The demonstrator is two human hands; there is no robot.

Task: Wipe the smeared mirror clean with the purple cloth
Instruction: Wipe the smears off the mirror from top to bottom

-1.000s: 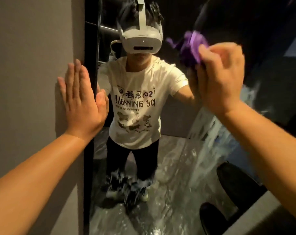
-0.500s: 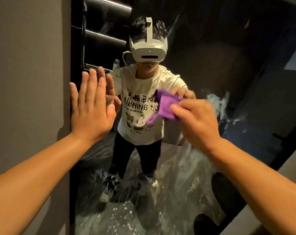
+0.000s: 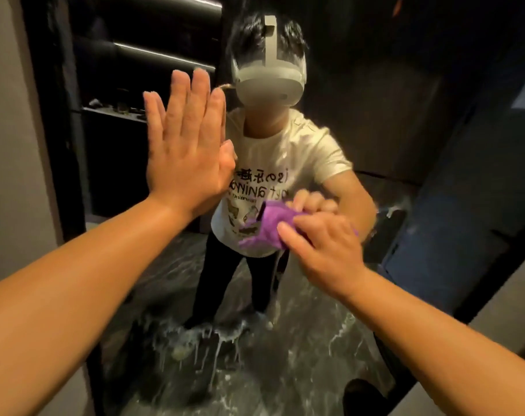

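A tall mirror [image 3: 390, 121] in a dark frame fills the middle of the view and reflects a person in a white T-shirt. White smears and drips [image 3: 195, 340] cover its lower part, and a smaller streak shows at mid-right. My right hand [image 3: 324, 250] presses a bunched purple cloth [image 3: 267, 226] against the glass at chest height of the reflection. My left hand [image 3: 186, 148] lies flat on the glass at upper left, fingers straight and together, holding nothing.
A grey wall [image 3: 6, 145] borders the mirror's dark left frame [image 3: 54, 130]. At lower right a grey surface [image 3: 495, 319] meets the mirror's slanted edge. Shelves and a dark room appear only as reflections.
My right hand has swept the cloth down and to the left, from the upper right of the glass to the middle. My left hand has shifted from the frame's edge onto the glass.
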